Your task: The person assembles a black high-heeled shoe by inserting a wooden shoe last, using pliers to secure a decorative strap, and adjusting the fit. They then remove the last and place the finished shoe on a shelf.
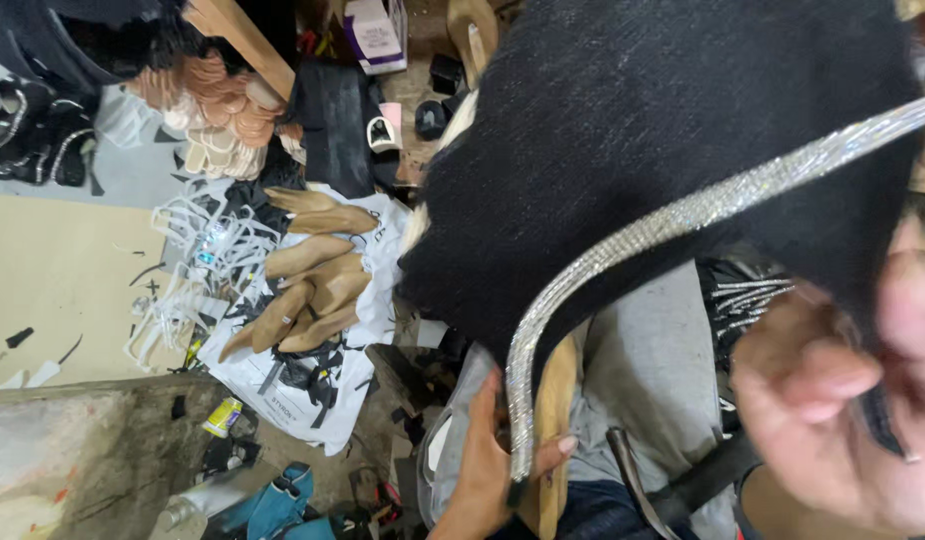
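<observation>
Upper left of the frame: black sandals (32, 130) with shiny trim are seen, and beside them a stack of pale and tan soles (217, 115).

Left centre: a heap of white straps (187, 270) is spread on the floor.

Centre left: tan shoe forms (312, 285) are laid in a row on a white sheet (282, 400).

Lower left: a small yellow tube (222, 416) is noted on the dirty floor.

Lower centre: the left hand (482, 480) is closed, fingers (554, 447) curled round the lower end of the rhinestone strap (622, 250) and a tan wooden form (554, 420).

Centre to upper right: a black fabric piece (682, 130) is held up, crossed by the strap.

Lower right: the right hand (842, 420), blurred, is closed on the black fabric's edge.
</observation>
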